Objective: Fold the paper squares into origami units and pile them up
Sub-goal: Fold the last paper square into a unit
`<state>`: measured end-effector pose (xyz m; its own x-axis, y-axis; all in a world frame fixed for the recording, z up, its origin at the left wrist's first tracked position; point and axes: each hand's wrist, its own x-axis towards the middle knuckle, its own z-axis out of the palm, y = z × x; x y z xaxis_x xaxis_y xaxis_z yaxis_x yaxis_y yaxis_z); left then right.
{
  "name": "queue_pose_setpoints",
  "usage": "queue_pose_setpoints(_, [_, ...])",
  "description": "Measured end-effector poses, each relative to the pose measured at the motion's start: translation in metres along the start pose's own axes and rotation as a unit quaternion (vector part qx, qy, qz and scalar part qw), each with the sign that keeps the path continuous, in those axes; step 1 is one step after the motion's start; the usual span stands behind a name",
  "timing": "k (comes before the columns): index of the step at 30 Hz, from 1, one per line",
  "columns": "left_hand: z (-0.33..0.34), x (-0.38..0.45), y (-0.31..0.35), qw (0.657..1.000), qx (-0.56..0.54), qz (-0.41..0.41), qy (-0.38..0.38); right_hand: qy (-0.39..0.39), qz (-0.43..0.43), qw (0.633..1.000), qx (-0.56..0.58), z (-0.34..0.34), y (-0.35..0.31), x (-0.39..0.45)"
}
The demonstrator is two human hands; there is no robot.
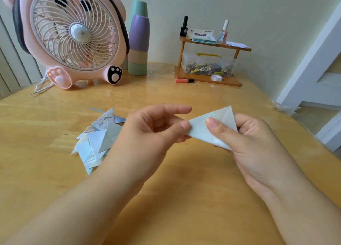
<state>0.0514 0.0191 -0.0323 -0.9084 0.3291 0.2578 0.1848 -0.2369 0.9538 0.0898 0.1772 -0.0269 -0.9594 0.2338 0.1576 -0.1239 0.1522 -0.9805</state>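
Head view: folded unit (212,128) held clear of the worktop (184,189), long axis left-right, right hand (254,145) gripping its right end, left hand (156,130) pinching the left tip; finished pile (97,139) lies left, nearer left hand.

The surface (166,198) is glossy, varnished wood with pale grain. At its 10 o'clock a fan (73,34) looks like smooth pink plastic. The folded unit (201,132) and the pile (97,141) at 9 o'clock are matt paper.
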Motion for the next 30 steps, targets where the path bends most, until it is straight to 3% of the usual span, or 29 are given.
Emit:
queue_pose_setpoints(6, [0.0006, -0.0015, -0.0003, 0.993, 0.114, 0.039, -0.006, 0.0, 0.011, 1.0, 0.005, -0.0004, -0.0009, -0.0008])
queue_pose_setpoints(30, [0.0034, -0.0021, -0.0014, 0.996, 0.092, -0.002, 0.013, -0.005, 0.041, 0.999, 0.003, -0.0014, 0.0009, 0.0006])
